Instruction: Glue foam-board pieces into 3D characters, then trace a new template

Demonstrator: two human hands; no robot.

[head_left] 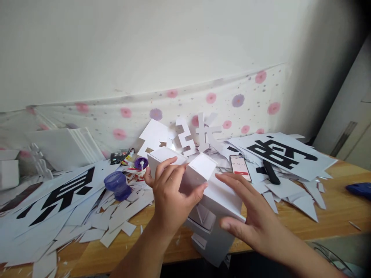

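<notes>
Between my two hands is a white three-dimensional form (224, 195) built of foam board, with raised box-like blocks and a recess in its near side. My left hand (171, 185) lies over its left part, fingers bent across the far block and thumb against the middle block. My right hand (249, 208) grips the right part, its thumb at the lower edge and its fingers over the top. The form is tilted above the table's front edge. Part of its left side is hidden behind my left hand.
Paper scraps cover much of the wooden table (95, 253). A purple cup-like container (117, 185) stands left, a phone (240, 167) and black-handled tool (271, 172) right. White cut-out characters (206, 131) lean at the back. Printed sheets (285, 152) lie right; a blue object (359, 190) sits far right.
</notes>
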